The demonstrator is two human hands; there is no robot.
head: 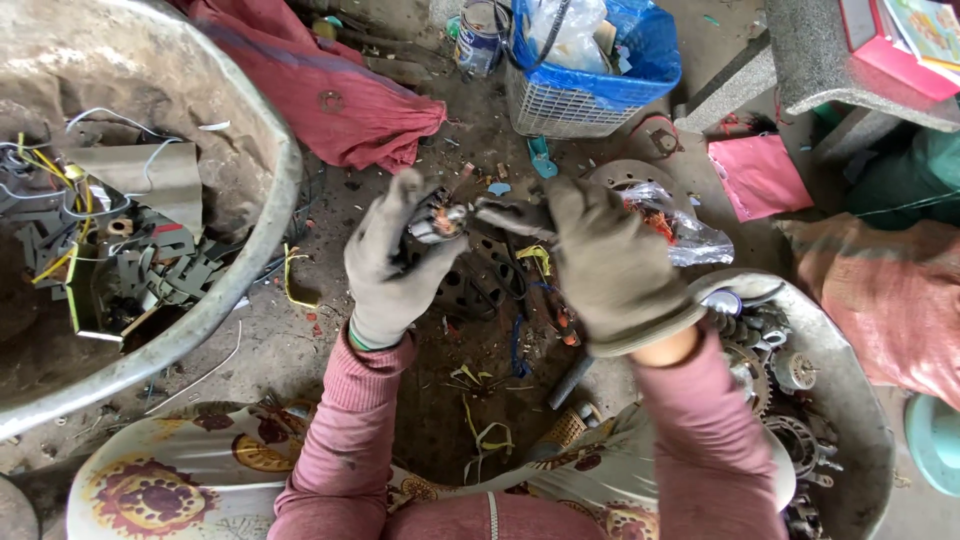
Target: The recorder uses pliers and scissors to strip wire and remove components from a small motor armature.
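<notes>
1. The floor (300,350) was bare, dirty concrete, littered with wire offcuts and small metal scraps.
2. A large metal basin (270,230) stood at the left, holding grey stamped plates and loose yellow and white wires.
3. A second basin (850,380) stood at the lower right, holding gears and round metal parts.
4. A red sack (330,95) lay crumpled at the top, near a wire basket (570,105) lined with blue plastic.
5. A grey stone bench (830,60) occupied the top right corner, with a pink sheet (760,175) on the floor just below it.
6. A clear plastic bag (690,235) lay just beside the right hand.
7. The left hand (395,260), gloved, was closed around a small motor part (440,220), held up above the floor between both hands.
8. The right hand (610,260), gloved, was clenched on a dark tool (510,215) whose tip met the part; the kind of tool could not be told.
</notes>
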